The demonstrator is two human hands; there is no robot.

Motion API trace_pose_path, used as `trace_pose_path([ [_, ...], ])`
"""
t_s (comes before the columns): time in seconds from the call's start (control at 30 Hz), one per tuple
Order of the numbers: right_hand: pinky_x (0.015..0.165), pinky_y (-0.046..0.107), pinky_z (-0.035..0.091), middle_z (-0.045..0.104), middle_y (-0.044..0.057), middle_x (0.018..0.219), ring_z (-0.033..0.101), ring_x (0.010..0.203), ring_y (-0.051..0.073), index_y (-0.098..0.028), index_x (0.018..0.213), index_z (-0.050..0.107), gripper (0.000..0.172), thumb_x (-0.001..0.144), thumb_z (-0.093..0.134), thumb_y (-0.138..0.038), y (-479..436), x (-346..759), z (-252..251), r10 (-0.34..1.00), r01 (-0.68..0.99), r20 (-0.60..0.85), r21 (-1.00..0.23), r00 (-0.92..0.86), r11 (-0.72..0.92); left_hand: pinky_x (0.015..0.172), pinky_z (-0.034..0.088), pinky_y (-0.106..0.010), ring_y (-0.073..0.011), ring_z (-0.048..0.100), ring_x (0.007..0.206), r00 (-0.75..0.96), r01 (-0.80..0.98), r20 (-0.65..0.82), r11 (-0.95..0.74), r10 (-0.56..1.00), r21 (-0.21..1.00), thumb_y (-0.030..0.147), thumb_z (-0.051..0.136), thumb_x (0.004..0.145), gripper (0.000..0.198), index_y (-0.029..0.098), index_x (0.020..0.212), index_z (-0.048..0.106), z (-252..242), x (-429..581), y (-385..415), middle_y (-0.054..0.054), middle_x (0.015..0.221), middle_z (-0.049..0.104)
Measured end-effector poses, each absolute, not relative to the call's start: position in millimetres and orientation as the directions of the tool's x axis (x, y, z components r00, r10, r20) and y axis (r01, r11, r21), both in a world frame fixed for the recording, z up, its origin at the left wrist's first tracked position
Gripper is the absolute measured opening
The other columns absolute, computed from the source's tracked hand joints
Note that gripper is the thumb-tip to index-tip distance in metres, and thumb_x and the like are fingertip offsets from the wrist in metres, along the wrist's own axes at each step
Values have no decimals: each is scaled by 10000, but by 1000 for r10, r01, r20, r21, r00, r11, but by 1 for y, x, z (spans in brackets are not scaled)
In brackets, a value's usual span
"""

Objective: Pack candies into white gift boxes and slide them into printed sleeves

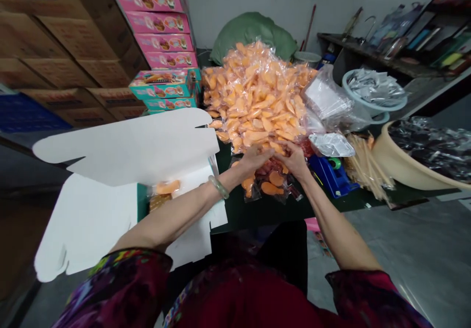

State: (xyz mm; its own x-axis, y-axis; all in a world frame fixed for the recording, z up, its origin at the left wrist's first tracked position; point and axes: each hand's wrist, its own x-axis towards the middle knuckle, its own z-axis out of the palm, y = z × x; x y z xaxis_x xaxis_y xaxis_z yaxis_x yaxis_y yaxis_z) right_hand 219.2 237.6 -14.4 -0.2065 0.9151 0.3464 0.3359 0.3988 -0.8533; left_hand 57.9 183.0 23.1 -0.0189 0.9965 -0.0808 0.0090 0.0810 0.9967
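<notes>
- Near the front edge of a big heap of orange spoon-shaped pieces in clear plastic packets (257, 107): left hand (257, 157) and right hand (295, 160), fingertips nearly meeting.
- Both with fingers partly curled, reaching down among the packets; cannot tell of any firm grip on 1.
- Soft, pale orange in colour, broad and rounded at 1 end, narrower toward the other; wrapped in glossy, crinkled film with bright glints.
- Piled highest at the back, before a bulging green sack (253, 31), and sloping down toward the hands.
- On the dark green table (235, 212), just in front of the hands: loose orange packets (272, 189), with something dark red between, too small to identify.
- To the left: open white cardboard box (125, 146), 1 orange packet (167, 187) inside.
- To the right: silver foil tray (332, 145) and blue tape dispenser (334, 177).
</notes>
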Motion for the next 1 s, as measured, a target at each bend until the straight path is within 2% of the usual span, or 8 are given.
trace_pose_path([
  [0.13,781,361,573,753,65,968,695,884,227,-185,1071,733,464,748,751,-518,216,223,-1,912,209,366,-892,-185,401,493,464,-226,-120,588,489,-18,-151,-123,119,992,981,228,719,832,258,182,702,502,19,61,175,26,559,569],
  [0.33,685,324,599,738,44,1035,721,817,191,-250,1170,653,431,879,646,-567,180,196,20,915,-38,223,-974,-335,223,516,487,-228,-129,641,569,-42,-264,-113,98,993,960,194,760,722,170,150,839,644,32,-21,100,-20,660,670],
  [0.43,651,298,584,730,33,932,707,759,173,-247,1104,622,394,866,676,-557,163,162,28,832,-25,133,-990,-538,142,551,507,-255,-125,623,586,-244,-141,-17,-18,970,990,247,747,752,161,166,837,637,26,-69,44,-33,686,673],
  [0.53,685,284,570,712,31,940,701,810,164,-235,1047,591,373,819,740,-490,151,119,31,713,-25,121,-989,-690,143,543,465,-265,-124,576,585,-554,156,136,-58,822,986,234,678,783,192,203,965,622,6,-100,-6,-1,704,643],
  [0.63,706,298,561,677,39,983,684,836,164,-217,987,552,370,774,762,-434,148,73,21,631,-22,124,-986,-766,167,600,431,-299,-172,550,665,-673,572,333,179,660,801,197,626,785,401,230,1184,634,-17,-112,-37,0,704,636],
  [0.77,787,347,549,668,49,983,652,858,172,-215,898,490,255,777,689,-318,148,22,-1,575,50,149,-948,-804,316,668,406,-367,-254,519,804,-547,831,435,403,715,384,205,560,859,238,221,1001,751,-31,-112,-50,-92,768,652],
  [0.9,909,378,516,701,71,1031,656,977,192,-227,831,452,76,830,524,-206,136,-1,3,513,97,249,-826,-821,555,730,416,-442,-347,520,1031,-430,901,499,391,753,187,186,566,873,209,210,912,770,-25,-116,-48,-183,1216,635],
  [1.0,966,397,500,695,95,1129,646,1096,210,-236,881,477,34,912,463,-237,121,12,23,509,60,434,-714,-743,697,750,452,-428,-313,569,1016,-219,972,509,141,832,188,182,495,950,254,177,955,749,-21,-124,-42,-174,1174,661],
])
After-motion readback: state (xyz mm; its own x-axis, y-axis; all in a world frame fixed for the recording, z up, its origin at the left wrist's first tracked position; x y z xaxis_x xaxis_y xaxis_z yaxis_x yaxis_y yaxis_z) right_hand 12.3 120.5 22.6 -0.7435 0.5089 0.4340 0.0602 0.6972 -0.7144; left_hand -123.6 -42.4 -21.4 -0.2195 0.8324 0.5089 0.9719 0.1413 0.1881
